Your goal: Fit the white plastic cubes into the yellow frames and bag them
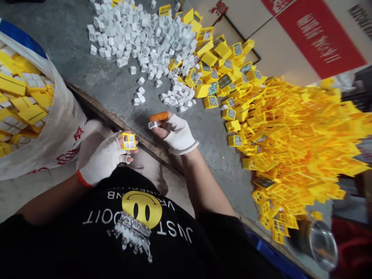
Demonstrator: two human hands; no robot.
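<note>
My left hand [101, 158], in a white fingerless glove with an orange cuff edge, grips a small yellow square frame [129, 147]. White pieces show in the frame's window-like openings. My right hand [178, 133], also gloved, pinches a white hollow cube [152, 124] between its fingers. An orange cover [158, 116] sits on one finger of that hand. The two hands are apart, at the near edge of the grey work surface [209, 143]. Just beyond my right hand is a small cluster of white cubes [178, 95].
A large heap of white cubes [145, 33] lies further back. Yellow cases [223, 50] and a tall pile of yellow frames [299, 143] cover the right side. A white sack [62, 116] of yellow pieces stands left. Behind is a box [319, 35]; a clear cup [323, 245] is lower right.
</note>
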